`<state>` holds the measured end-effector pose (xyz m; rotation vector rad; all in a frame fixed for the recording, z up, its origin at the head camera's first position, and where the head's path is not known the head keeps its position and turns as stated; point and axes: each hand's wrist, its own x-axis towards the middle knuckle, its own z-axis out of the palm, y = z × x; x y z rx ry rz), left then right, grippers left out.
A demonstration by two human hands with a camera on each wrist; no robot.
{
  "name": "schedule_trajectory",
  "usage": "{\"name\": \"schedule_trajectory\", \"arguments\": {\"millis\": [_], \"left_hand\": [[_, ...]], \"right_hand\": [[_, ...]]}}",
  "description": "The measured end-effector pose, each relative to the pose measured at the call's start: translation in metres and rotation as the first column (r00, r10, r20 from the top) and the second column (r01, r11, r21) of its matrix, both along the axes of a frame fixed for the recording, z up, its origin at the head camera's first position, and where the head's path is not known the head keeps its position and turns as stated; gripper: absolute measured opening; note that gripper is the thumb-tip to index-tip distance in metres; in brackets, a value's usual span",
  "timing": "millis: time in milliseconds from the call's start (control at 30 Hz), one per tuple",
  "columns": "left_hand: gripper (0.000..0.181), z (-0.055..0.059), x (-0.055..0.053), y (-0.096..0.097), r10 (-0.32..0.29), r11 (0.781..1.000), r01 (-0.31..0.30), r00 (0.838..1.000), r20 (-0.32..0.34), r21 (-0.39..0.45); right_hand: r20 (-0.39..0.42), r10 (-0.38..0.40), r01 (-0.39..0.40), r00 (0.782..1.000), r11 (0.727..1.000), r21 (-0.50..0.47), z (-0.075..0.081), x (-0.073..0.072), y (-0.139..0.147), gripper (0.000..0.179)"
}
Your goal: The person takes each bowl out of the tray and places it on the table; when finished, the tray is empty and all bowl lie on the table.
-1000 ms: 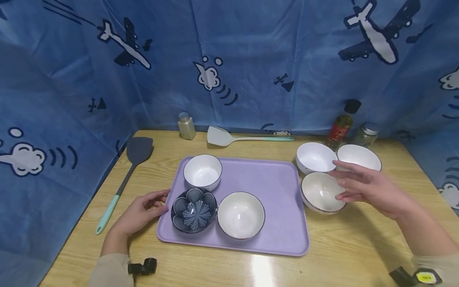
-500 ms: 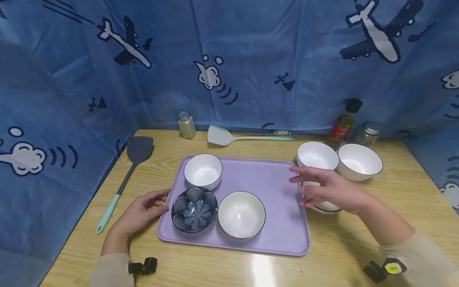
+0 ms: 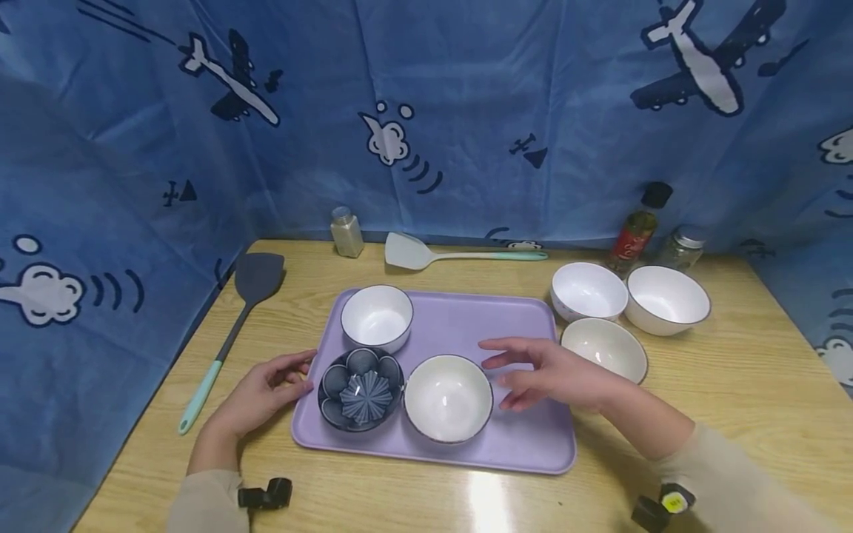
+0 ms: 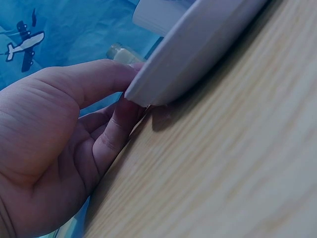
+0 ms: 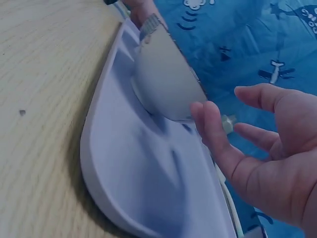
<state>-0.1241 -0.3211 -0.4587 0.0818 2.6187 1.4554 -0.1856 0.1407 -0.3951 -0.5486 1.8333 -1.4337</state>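
Note:
My left hand pinches the left rim of a lilac tray; in the left wrist view its thumb lies at the rim's edge with fingers beneath. On the tray stand a white bowl, a dark blue petal-shaped bowl and a cream bowl with a dark rim. Over the tray's right half hovers my right hand, its fingers spread and holding nothing. Those fingertips point at the cream bowl, just to its right, with a gap between.
Right of the tray stand another cream bowl and two white bowls. Behind are an oil bottle, a lidded jar, a pale spatula and a shaker. A dark spatula lies at left.
My right hand has moved left from the cream bowl beside the tray to above the tray, near the cream bowl on it. My left hand stays on the tray rim.

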Motion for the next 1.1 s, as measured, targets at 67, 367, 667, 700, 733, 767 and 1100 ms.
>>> {"name": "schedule_trajectory", "arguments": {"millis": [67, 367, 667, 700, 733, 767, 1100], "left_hand": [[0.054, 0.000, 0.000, 0.000, 0.003, 1.000, -0.003, 1.000, 0.001, -0.001], [0.053, 0.001, -0.002, 0.002, -0.003, 1.000, 0.003, 1.000, 0.000, 0.006], [0.054, 0.001, 0.000, 0.000, 0.003, 1.000, -0.003, 1.000, 0.010, 0.010], [0.054, 0.001, 0.000, 0.000, 0.005, 1.000, -0.005, 1.000, 0.013, 0.012], [0.054, 0.001, 0.000, 0.000, 0.006, 1.000, -0.006, 1.000, 0.014, 0.012], [0.054, 0.002, 0.000, 0.000, 0.007, 1.000, -0.007, 1.000, 0.014, 0.012], [0.054, 0.000, 0.000, -0.001, 0.003, 1.000, -0.003, 1.000, 0.009, 0.016]], "right_hand": [[0.009, 0.010, -0.010, 1.000, 1.000, 0.007, -0.003, -0.001, -0.006, 0.066], [0.088, 0.054, -0.054, 0.995, 0.999, -0.007, -0.017, 0.005, -0.024, 0.068], [0.168, 0.028, -0.016, 0.985, 0.997, -0.073, -0.027, 0.012, -0.032, 0.072], [0.170, 0.025, -0.012, 0.985, 0.997, -0.077, -0.027, 0.012, -0.031, 0.072], [0.172, 0.022, -0.008, 0.985, 0.997, -0.082, -0.027, 0.013, -0.031, 0.072], [0.174, 0.020, -0.005, 0.984, 0.996, -0.086, -0.026, 0.013, -0.031, 0.072], [0.195, 0.012, 0.015, 0.981, 0.991, -0.134, -0.027, 0.013, -0.026, 0.074]]}}
